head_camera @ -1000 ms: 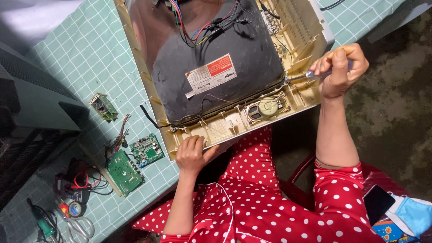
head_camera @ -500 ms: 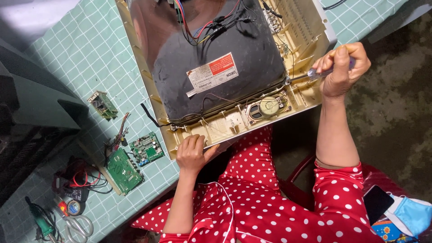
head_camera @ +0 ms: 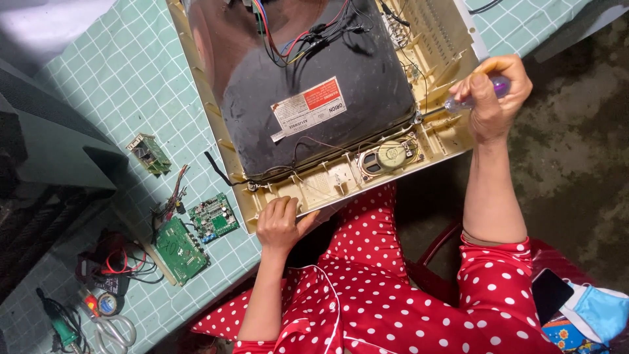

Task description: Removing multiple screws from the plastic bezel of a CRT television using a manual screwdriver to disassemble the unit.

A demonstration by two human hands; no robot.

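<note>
While gripped and braced: opened television set [head_camera: 327,98] lying screen-down at the near edge of the table [head_camera: 98,85], dark picture tube up, cream front frame overhanging toward the lap.
Right hand [head_camera: 493,98]: fingers curled tight round the clear purple handle of a screwdriver [head_camera: 458,103] — shaft slanting left, tip at the tube's near right corner, beside the round speaker [head_camera: 388,156].
Left hand [head_camera: 280,224]: fingers bent over the frame's near left corner, thumb below the rim — likely steadying the set against the push of the tool.
Edges: frame's near rim past the table edge, resting close to the red dotted dress [head_camera: 393,308].
Open room: bare checked cloth far left; green circuit boards [head_camera: 193,236], small board [head_camera: 149,154], scissors [head_camera: 108,331] crowding the near left; right of the set only floor.
</note>
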